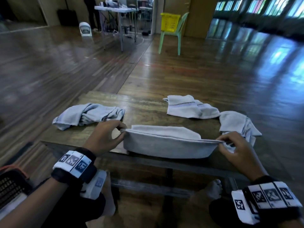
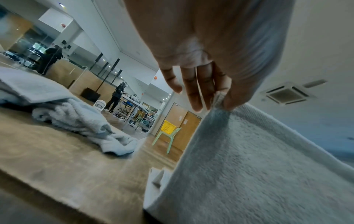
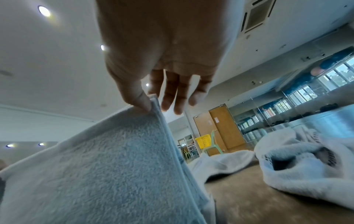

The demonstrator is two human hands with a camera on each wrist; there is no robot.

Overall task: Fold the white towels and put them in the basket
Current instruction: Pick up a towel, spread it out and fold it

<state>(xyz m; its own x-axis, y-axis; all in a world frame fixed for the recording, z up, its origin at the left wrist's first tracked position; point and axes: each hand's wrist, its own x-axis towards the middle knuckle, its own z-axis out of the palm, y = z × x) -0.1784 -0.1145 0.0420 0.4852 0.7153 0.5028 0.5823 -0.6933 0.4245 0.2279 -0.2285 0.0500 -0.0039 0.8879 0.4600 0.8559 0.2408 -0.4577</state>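
While my left hand (image 1: 105, 137) and right hand (image 1: 236, 148) each pinch a corner of the towel (image 1: 167, 145), stretched taut between them over the bench (image 1: 148, 109), I judge a fold is in progress. Next I would carry the held edge forward, away from me, onto the far half and align the corners. Three crumpled towels (image 1: 88, 115) lie beyond my hands. A dark basket (image 1: 9, 186) sits below my left wrist.
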